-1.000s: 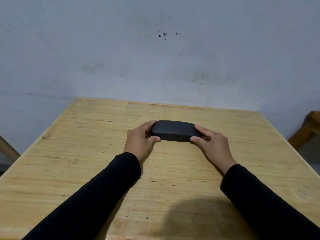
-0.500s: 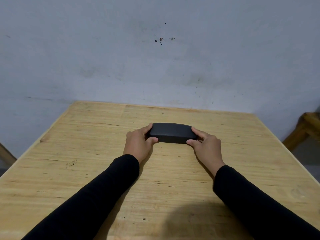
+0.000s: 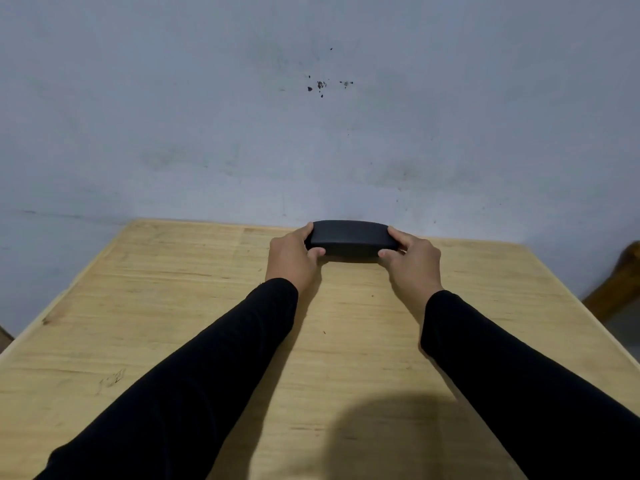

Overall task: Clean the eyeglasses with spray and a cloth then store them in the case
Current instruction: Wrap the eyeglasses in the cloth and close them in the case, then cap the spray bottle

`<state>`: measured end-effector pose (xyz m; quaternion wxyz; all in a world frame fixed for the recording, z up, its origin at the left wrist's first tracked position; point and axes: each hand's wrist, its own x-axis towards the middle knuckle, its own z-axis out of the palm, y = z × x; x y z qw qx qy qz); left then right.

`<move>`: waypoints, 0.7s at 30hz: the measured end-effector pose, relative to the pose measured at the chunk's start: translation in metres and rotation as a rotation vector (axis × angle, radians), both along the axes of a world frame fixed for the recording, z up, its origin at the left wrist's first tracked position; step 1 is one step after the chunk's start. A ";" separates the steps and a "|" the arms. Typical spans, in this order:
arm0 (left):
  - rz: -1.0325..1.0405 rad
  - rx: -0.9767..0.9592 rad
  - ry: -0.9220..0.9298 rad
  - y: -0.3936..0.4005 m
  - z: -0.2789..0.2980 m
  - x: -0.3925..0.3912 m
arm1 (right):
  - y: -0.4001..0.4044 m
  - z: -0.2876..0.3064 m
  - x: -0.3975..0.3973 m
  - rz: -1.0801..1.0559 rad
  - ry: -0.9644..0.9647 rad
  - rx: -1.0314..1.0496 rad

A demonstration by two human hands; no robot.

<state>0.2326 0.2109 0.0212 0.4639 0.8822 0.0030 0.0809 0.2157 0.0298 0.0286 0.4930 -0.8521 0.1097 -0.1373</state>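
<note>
The closed, black, oblong hard-shell eyeglass case [image 3: 350, 237] sits at the far edge of the pale wooden tabletop [image 3: 173, 289], close to the grey wall [image 3: 207, 116]. The left hand [image 3: 292, 259] and right hand [image 3: 412, 259] clamp its 2 ends, fingers [image 3: 398, 233] curled over the top and thumbs on the near face, probably to steady it. No glasses, spray or cloth show. A wooden chair [image 3: 620, 289] stands at right, clear of the arms.

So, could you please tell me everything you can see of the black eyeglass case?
The eyeglass case is matte black, oblong with rounded ends and a gently domed top. It is shut and lies flat, lengthwise across the far edge of the wooden table. The left hand and right hand each grip one end.
</note>
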 end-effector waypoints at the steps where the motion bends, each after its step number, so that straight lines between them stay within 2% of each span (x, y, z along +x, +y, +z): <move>1: -0.002 0.010 0.006 -0.002 -0.002 0.006 | -0.001 -0.002 0.008 0.003 0.010 -0.038; 5: -0.003 0.037 0.046 -0.005 -0.009 0.024 | -0.005 -0.008 0.027 0.024 0.057 -0.160; 11: -0.002 0.094 0.026 -0.005 -0.015 0.034 | -0.005 -0.014 0.036 0.052 0.055 -0.205; 14: -0.037 0.191 0.034 -0.004 -0.011 0.035 | -0.006 -0.011 0.037 0.096 0.095 -0.291; 21: -0.098 0.521 -0.012 -0.001 0.000 0.026 | -0.006 -0.004 0.019 0.173 0.147 -0.697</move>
